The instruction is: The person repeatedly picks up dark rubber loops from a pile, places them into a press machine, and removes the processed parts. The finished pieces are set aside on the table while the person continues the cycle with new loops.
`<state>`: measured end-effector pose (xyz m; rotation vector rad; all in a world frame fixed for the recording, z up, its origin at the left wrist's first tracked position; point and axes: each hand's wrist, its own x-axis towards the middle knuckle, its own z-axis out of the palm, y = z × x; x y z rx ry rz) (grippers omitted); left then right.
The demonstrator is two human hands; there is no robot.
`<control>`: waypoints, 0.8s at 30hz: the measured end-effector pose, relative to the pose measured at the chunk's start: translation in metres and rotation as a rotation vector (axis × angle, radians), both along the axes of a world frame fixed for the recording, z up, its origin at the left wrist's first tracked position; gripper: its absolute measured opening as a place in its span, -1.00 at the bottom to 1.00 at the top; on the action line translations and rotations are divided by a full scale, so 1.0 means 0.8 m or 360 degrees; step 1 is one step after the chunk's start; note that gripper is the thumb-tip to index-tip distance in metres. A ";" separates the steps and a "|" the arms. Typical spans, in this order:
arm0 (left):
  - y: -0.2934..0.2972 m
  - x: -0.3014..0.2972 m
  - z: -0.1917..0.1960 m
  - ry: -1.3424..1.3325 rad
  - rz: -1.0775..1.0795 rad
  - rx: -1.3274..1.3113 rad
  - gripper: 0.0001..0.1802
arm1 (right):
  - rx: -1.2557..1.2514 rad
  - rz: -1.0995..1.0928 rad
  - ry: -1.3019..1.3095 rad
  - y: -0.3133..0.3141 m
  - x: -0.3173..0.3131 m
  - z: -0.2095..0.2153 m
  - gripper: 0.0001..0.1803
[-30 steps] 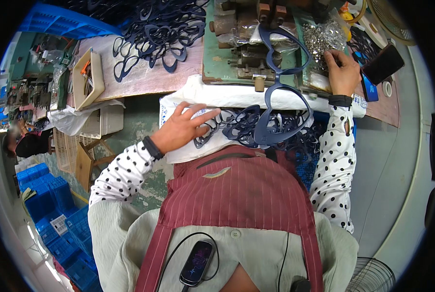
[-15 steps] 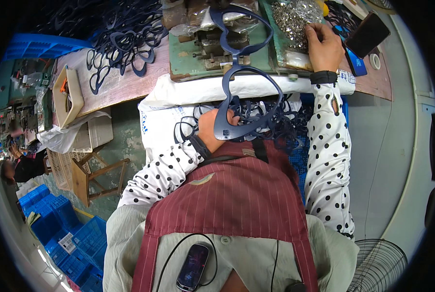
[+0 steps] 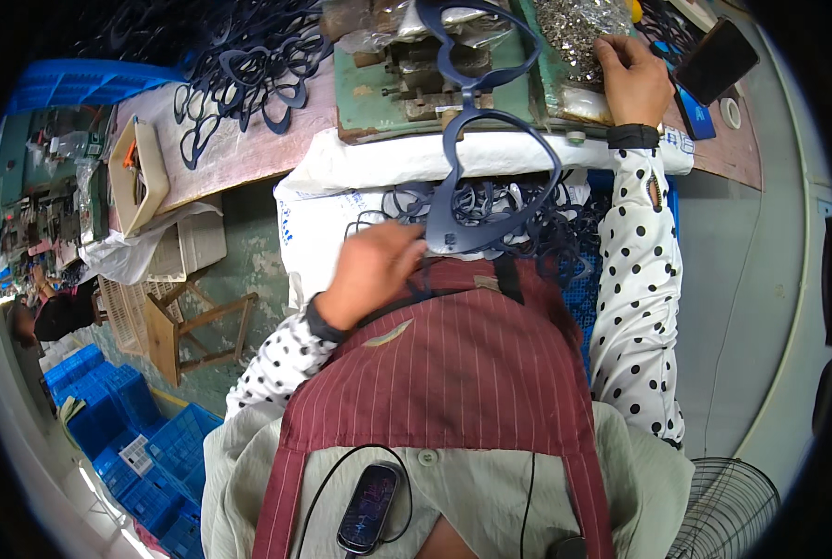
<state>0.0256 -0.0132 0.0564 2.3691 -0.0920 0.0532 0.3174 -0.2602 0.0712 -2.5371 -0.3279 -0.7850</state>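
A large navy eyeglass frame front [image 3: 449,200] stands out over the bench edge, close in view, its upper lens ring in front of the metal fixture [image 3: 435,79] on a green machine base. Just left of its lower ring is my left hand [image 3: 369,270], smeared by motion, fingertips near the rim; whether anything is in it I cannot tell. At the far right my right hand [image 3: 635,84] has its thumb and forefinger bent together at the edge of a heap of small shiny metal parts [image 3: 570,33]. What they pinch, if anything, is too small to make out.
Navy frames [image 3: 500,210] are piled below the bench edge by a white sack [image 3: 318,233]. More frames [image 3: 248,84] lie at the back left. A cream tray [image 3: 127,191] holds tools. A phone [image 3: 719,61] and tape roll [image 3: 730,113] sit right. Blue crates [image 3: 178,452] stand lower left.
My left hand has come away from behind the frame's lower ring, moving left and toward me. My right hand stays at the metal parts. The whole view has shifted slightly.
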 end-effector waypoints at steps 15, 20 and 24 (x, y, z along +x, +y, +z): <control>0.006 -0.016 -0.058 -0.0056 0.0148 0.1126 -0.66 | 0.0132 0.0001 0.0187 -0.001 0.003 0.000 -0.78; 0.031 -0.034 -0.048 0.0101 -0.0059 0.1001 -0.70 | 0.0065 0.0006 0.0104 -0.002 0.002 0.001 -0.77; 0.041 -0.056 -0.037 0.0217 -0.0216 0.0981 -0.70 | 0.0087 -0.0014 0.0169 -0.001 0.003 0.002 -0.77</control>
